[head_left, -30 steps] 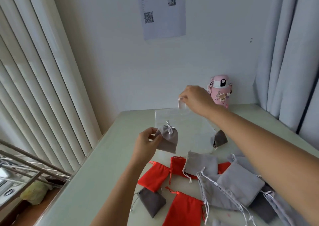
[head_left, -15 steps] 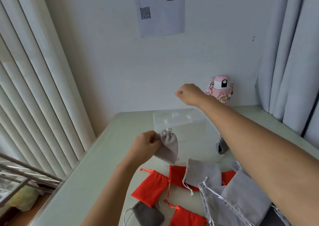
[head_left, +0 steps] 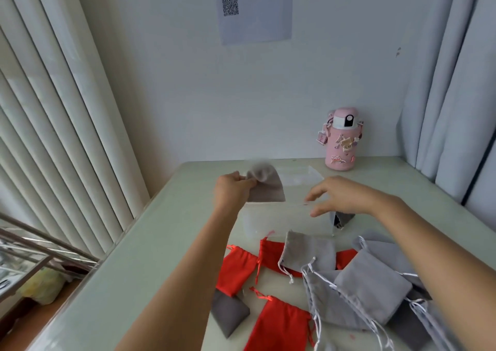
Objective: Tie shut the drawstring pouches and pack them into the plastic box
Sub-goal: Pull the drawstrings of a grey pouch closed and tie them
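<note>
The left hand (head_left: 233, 189) pinches 1 grey pouch (head_left: 268, 188) at its gathered neck, holding it just above the left side of the clear plastic box (head_left: 281, 219). The right hand (head_left: 346, 195) hovers over the box's right side, fingers loosely spread, grasping nothing. 1 dark pouch (head_left: 341, 218) sits inside the box at its right end. Loose red and grey pouches (head_left: 373, 289) lie in front of it. The held pouch looks light, soft and limp, so its cinched neck is probably the surest hold.
</note>
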A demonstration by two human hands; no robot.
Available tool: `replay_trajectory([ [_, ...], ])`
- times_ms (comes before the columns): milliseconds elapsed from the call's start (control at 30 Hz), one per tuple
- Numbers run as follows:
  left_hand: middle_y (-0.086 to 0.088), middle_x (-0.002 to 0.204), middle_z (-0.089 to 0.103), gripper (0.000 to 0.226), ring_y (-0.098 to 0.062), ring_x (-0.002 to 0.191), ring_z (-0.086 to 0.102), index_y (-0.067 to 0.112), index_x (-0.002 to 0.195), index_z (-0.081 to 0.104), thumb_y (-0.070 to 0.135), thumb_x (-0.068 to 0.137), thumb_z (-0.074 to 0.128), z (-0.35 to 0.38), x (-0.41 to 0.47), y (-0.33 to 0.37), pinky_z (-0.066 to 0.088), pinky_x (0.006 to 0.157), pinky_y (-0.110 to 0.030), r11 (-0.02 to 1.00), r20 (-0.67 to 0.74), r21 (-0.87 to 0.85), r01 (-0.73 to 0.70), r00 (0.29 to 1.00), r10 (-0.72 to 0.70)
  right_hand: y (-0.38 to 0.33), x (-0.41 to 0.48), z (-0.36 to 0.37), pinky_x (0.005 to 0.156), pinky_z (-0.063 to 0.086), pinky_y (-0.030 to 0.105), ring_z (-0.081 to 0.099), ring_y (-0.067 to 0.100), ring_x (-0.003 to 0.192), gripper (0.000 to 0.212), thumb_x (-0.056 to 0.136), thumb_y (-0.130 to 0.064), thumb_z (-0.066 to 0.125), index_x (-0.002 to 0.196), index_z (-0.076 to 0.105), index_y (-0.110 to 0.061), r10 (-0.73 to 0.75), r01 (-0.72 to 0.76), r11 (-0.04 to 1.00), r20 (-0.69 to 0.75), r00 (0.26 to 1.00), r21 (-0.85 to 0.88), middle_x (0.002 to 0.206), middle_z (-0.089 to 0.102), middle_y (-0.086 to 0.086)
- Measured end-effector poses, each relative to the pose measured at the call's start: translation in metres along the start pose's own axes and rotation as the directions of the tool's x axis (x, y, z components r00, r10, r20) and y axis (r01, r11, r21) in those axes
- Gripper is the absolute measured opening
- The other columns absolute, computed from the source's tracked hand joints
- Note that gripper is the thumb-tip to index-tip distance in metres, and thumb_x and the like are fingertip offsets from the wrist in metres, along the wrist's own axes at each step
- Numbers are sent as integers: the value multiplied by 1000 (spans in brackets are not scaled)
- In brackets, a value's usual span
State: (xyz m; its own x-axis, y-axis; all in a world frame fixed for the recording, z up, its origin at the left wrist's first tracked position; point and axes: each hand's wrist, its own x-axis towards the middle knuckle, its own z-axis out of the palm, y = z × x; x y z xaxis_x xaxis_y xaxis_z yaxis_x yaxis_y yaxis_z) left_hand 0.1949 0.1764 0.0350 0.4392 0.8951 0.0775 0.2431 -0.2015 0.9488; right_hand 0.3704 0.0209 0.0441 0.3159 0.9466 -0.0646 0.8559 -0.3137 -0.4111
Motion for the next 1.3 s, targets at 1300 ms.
replay_trajectory([
  [1300,-18,61,61,31,-35,59,66,-4,74,53,22,90,62,-216,-77,-30,57,54,-37,775,-157,534,338,940,-301,-192,-84,128,81,38,20,39,16,89,28,79,-20,72,91,50,-8,-201,267,963,-730,653,-27,100,49,6],
])
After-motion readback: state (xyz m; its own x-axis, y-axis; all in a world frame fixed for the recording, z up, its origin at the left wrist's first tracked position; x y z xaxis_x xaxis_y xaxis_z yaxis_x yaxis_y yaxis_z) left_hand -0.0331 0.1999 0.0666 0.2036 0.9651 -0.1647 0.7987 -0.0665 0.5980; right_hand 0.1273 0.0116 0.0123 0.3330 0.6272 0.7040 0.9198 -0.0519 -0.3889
